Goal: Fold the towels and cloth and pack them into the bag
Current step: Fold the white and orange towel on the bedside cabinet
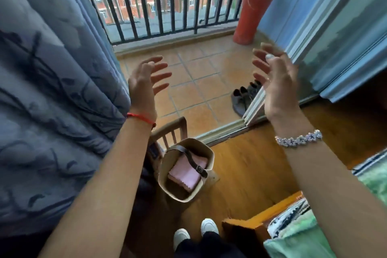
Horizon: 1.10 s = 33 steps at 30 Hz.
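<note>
Wood-floored room opening onto tiled balcony (199, 81), left hand (144, 84) and right hand (276, 81) raised, fingers spread, empty; below, tan bag (211, 159) beside chair (171, 129), folded pink cloth (186, 174) already packed inside, further towels unseen.

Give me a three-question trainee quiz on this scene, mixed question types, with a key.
1. True or false: the left hand and the right hand each grip a towel.
2. What lies inside the bag? A) a green towel B) a folded pink cloth C) a pair of shoes
3. Short answer: what crosses the bag's opening?

Key: 1 false, both hands are raised with fingers spread and hold nothing. 2 B. 3 a dark buckled strap.
</note>
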Each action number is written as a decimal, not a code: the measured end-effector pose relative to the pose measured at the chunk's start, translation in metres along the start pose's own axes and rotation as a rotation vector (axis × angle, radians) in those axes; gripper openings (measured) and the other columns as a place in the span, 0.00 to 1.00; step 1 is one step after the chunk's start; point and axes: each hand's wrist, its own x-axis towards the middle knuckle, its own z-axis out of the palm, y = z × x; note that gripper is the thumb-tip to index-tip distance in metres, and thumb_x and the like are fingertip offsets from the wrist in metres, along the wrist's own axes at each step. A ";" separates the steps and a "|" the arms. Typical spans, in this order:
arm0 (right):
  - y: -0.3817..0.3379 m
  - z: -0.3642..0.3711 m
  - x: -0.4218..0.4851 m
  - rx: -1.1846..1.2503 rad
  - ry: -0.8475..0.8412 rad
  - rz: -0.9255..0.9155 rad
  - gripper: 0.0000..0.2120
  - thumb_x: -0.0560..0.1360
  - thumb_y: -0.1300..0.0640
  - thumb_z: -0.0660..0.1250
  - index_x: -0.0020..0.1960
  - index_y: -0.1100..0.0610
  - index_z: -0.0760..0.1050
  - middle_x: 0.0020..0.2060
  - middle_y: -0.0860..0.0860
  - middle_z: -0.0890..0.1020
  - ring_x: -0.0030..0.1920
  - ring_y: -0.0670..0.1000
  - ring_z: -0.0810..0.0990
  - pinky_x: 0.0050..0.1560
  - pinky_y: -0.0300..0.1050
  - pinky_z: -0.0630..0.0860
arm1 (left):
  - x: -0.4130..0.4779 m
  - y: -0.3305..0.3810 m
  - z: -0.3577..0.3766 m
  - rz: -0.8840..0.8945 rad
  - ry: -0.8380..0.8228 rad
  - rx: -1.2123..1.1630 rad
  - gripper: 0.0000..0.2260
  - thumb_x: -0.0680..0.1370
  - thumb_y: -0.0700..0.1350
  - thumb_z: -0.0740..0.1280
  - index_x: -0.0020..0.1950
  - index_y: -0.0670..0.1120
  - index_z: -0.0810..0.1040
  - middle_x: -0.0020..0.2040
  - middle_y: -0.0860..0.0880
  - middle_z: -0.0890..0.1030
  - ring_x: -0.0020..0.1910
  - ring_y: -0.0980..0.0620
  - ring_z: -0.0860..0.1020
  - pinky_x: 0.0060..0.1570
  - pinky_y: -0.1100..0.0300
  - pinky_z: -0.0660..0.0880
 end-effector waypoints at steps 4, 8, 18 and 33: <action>-0.026 -0.018 -0.026 0.080 0.073 -0.046 0.09 0.72 0.55 0.60 0.50 0.48 0.75 0.50 0.46 0.81 0.52 0.47 0.78 0.53 0.44 0.73 | -0.013 0.020 0.011 0.021 -0.127 -0.048 0.11 0.77 0.47 0.56 0.50 0.49 0.78 0.48 0.49 0.82 0.47 0.51 0.82 0.48 0.55 0.77; -0.039 -0.035 -0.047 0.109 0.152 -0.058 0.11 0.71 0.55 0.60 0.51 0.49 0.76 0.49 0.46 0.81 0.52 0.47 0.78 0.54 0.44 0.72 | -0.022 0.028 0.024 0.029 -0.264 -0.034 0.12 0.74 0.49 0.57 0.51 0.49 0.77 0.50 0.48 0.82 0.49 0.50 0.81 0.50 0.53 0.76; -0.075 -0.074 -0.069 0.069 0.245 -0.190 0.12 0.71 0.56 0.59 0.51 0.48 0.76 0.52 0.48 0.80 0.54 0.47 0.78 0.54 0.43 0.73 | -0.026 0.053 0.064 0.063 -0.371 -0.061 0.10 0.72 0.48 0.60 0.47 0.51 0.79 0.47 0.51 0.83 0.49 0.51 0.81 0.52 0.53 0.75; -0.066 -0.152 0.009 0.075 0.324 -0.235 0.13 0.71 0.57 0.59 0.53 0.51 0.76 0.52 0.48 0.81 0.56 0.47 0.78 0.58 0.45 0.73 | -0.004 0.019 0.184 0.039 -0.472 -0.051 0.11 0.70 0.49 0.60 0.47 0.50 0.79 0.44 0.53 0.84 0.49 0.52 0.82 0.51 0.55 0.75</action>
